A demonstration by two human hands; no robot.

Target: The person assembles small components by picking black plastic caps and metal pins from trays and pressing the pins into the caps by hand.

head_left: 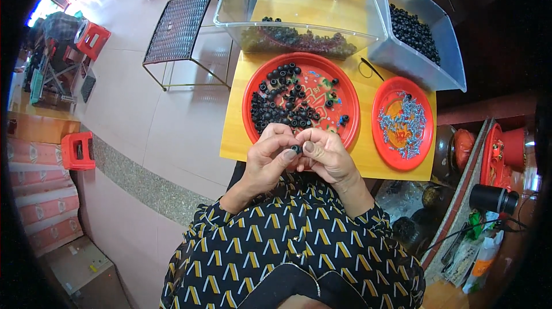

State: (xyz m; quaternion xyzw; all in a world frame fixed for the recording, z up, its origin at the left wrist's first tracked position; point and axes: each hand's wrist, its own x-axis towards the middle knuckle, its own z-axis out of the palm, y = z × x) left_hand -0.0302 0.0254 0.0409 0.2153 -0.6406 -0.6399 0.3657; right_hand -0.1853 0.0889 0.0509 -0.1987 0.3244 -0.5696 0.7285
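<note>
By the yellow wooden counter's (233,136) front edge, the left hand (267,162) and right hand (330,159) are together, pinching a small round black piece (296,149). Behind them is a big round red tray (352,96) of round black pieces (273,114). A clear plastic box (299,25) stands toward the far edge.

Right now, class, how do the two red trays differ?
The left tray looks larger than the right tray. The left tray holds mostly black hollow pieces; the right tray holds mostly tiny silvery-blue pieces. Both are red and rest on the yellow table.
</note>
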